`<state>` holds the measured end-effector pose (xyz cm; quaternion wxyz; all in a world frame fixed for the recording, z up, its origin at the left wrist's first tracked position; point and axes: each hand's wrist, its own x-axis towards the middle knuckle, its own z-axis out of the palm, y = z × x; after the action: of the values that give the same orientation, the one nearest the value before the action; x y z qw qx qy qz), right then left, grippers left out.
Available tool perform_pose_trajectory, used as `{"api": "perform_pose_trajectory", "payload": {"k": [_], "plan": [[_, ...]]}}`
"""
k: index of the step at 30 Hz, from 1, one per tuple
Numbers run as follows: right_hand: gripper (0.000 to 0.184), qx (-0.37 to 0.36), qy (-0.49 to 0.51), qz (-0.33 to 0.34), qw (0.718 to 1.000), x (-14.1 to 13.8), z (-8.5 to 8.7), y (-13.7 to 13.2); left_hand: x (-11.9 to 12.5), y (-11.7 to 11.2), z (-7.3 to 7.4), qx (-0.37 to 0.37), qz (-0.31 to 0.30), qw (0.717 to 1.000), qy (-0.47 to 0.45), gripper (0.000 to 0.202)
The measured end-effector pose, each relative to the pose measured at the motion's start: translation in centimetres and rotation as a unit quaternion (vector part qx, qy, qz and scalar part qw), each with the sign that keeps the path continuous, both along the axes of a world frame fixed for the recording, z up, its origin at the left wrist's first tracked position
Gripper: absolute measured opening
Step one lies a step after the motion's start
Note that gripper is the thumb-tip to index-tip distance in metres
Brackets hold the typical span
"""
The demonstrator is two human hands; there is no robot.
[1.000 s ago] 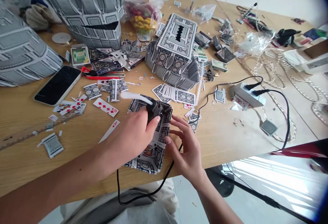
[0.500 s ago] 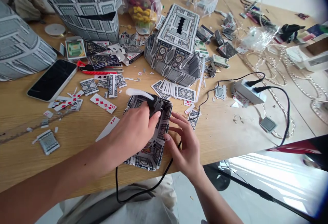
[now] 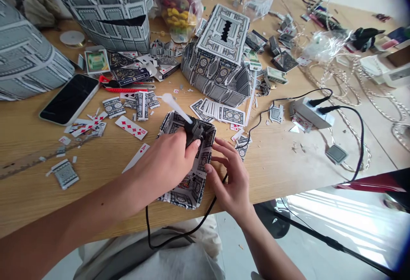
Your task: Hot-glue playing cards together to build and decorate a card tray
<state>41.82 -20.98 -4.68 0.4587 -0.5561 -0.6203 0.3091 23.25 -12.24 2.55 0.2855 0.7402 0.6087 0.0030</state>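
My left hand (image 3: pixel 169 154) is closed round a black hot glue gun (image 3: pixel 194 132), with a whitish glue stick (image 3: pixel 174 104) poking out of its back end. The gun points down into a small open box made of folded playing cards (image 3: pixel 184 198); its nozzle is hidden. At the box's right wall is my right hand (image 3: pixel 232 177), thumb at the rim and bent fingers against the outside, steadying it. The gun's black cord (image 3: pixel 192 231) loops over my lap. An ace of diamonds (image 3: pixel 137 157) lies partly under my left wrist.
Behind the box stands a larger folded-card piece (image 3: pixel 224 36). A phone (image 3: pixel 68 99), a red-handled tool (image 3: pixel 124 88), a fan of cards (image 3: pixel 221 113) and paper scraps lie around. A power strip (image 3: pixel 310 113) and braided rope (image 3: pixel 349 96) are at the right.
The glue stick's free end stands more upright and a little further right, as the glue gun has tilted slightly. The view has shifted a little; both hands stay at the box.
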Motion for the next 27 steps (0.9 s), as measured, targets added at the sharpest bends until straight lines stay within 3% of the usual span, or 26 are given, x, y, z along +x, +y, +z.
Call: {"api": "perform_pose_trajectory", "payload": {"k": [7, 17, 27], "plan": [[0.050, 0.006, -0.004, -0.001, 1.000, -0.1, 0.0, 0.1, -0.4, -0.3, 0.4, -0.005, -0.002, 1.000, 0.024, 0.043], [0.049, 0.018, -0.006, 0.002, 1.000, -0.2, 0.1, 0.2, -1.1, -0.7, 1.5, -0.068, -0.009, 0.997, 0.045, 0.045], [0.048, 0.010, -0.010, -0.002, 1.000, -0.2, 0.1, 0.1, -1.9, 0.0, 3.2, -0.076, 0.031, 0.997, -0.006, 0.043]]}}
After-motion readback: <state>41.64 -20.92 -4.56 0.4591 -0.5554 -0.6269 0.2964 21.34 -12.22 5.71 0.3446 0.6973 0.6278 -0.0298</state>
